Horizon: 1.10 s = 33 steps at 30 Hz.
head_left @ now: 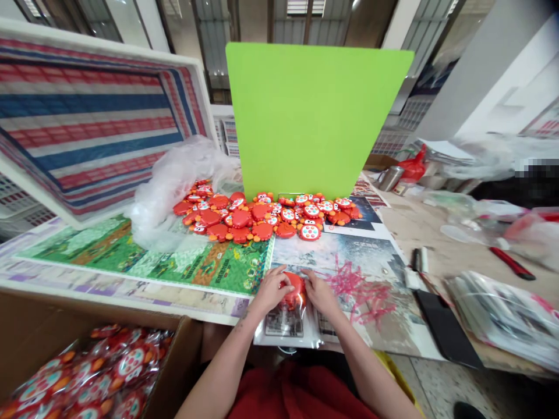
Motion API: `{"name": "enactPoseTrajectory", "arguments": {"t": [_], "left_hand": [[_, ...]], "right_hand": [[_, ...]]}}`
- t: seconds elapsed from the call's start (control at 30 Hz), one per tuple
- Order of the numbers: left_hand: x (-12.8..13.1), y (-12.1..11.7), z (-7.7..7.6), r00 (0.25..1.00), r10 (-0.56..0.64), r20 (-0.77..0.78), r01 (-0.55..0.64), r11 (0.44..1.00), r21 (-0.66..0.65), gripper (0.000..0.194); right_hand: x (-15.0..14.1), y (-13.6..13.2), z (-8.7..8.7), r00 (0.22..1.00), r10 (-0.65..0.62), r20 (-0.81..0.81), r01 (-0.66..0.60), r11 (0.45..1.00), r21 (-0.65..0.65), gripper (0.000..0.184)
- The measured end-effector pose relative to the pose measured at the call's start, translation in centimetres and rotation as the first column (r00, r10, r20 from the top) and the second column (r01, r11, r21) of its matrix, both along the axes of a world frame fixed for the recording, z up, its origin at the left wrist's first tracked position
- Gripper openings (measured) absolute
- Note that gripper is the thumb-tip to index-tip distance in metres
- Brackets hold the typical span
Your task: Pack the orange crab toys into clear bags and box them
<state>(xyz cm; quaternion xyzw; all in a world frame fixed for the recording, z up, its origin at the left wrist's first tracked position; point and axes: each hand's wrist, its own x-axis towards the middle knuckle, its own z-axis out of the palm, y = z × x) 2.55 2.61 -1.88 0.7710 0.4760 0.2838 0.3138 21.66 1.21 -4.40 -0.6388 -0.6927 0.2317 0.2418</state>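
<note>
Both my hands meet at the table's near edge over one red crab-shaped toy (293,286). My left hand (271,291) curls its fingers onto the toy's left side. My right hand (318,292) presses on its right side. The toy seems to lie in a clear plastic bag (283,326) on top of a stack of such bags. A heap of the same red toys (266,216) lies further back, in front of a green board (312,119).
A crumpled clear plastic sheet (172,186) lies left of the heap. A cardboard box (87,361) at lower left holds bagged toys. A striped tray (87,122) leans at far left. At right are a red cutter (512,263), a black flat object (443,329) and piled bags (502,314).
</note>
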Motion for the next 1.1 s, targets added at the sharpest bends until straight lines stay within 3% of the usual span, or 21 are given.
{"name": "enactPoseTrajectory", "arguments": {"t": [0.13, 0.3, 0.37, 0.43, 0.5, 0.6, 0.63, 0.8, 0.93, 1.0, 1.1], "left_hand": [[-0.6, 0.2, 1.0, 0.996, -0.082, -0.037, 0.080, 0.995, -0.057, 0.004], [-0.5, -0.5, 2.2, 0.998, -0.041, -0.058, 0.034, 0.993, -0.109, 0.012], [-0.6, -0.8, 2.3, 0.999, 0.038, 0.004, -0.038, 0.998, -0.053, 0.011], [-0.9, -0.9, 2.1, 0.973, 0.183, 0.140, -0.186, 0.983, 0.008, 0.020], [-1.4, -0.9, 1.4, 0.896, 0.319, 0.309, -0.300, 0.948, -0.107, 0.039], [-2.1, -0.8, 0.0, 0.798, 0.405, 0.446, -0.181, 0.867, -0.463, 0.052], [-2.3, -0.7, -0.4, 0.782, 0.414, 0.466, -0.133, 0.841, -0.525, 0.052], [-2.3, -0.5, -1.4, 0.728, 0.463, 0.506, -0.156, 0.830, -0.535, 0.054], [-1.9, -0.5, -1.0, 0.695, 0.413, 0.589, -0.024, 0.831, -0.556, 0.050], [-1.7, -0.6, -0.6, 0.696, 0.384, 0.607, 0.014, 0.837, -0.547, 0.045], [-1.4, -1.1, -0.2, 0.705, 0.379, 0.600, 0.014, 0.838, -0.545, 0.040]], "right_hand": [[-1.7, -0.6, 0.3, 0.996, -0.086, -0.023, 0.087, 0.993, 0.083, 0.045], [-3.0, -1.0, 1.8, 0.961, -0.125, -0.245, 0.166, 0.974, 0.155, 0.040], [-3.1, -0.9, 2.1, 0.928, -0.088, -0.362, 0.161, 0.971, 0.177, 0.037], [-3.1, -0.8, 2.3, 0.881, -0.032, -0.471, 0.141, 0.970, 0.198, 0.036], [-2.9, -0.7, 2.4, 0.838, 0.017, -0.546, 0.123, 0.968, 0.218, 0.035], [-2.7, -0.7, 2.5, 0.813, 0.038, -0.581, 0.127, 0.962, 0.240, 0.034], [-2.7, -0.7, 2.6, 0.810, 0.035, -0.586, 0.134, 0.961, 0.243, 0.033], [-2.8, -1.1, 3.6, 0.754, 0.110, -0.648, 0.083, 0.962, 0.259, 0.030], [-2.6, -1.3, 4.1, 0.732, 0.179, -0.657, 0.024, 0.957, 0.288, 0.029], [-2.3, -1.3, 4.1, 0.768, 0.163, -0.619, 0.040, 0.953, 0.300, 0.029], [-1.6, -1.1, 4.2, 0.893, 0.098, -0.440, 0.102, 0.907, 0.409, 0.030]]}}
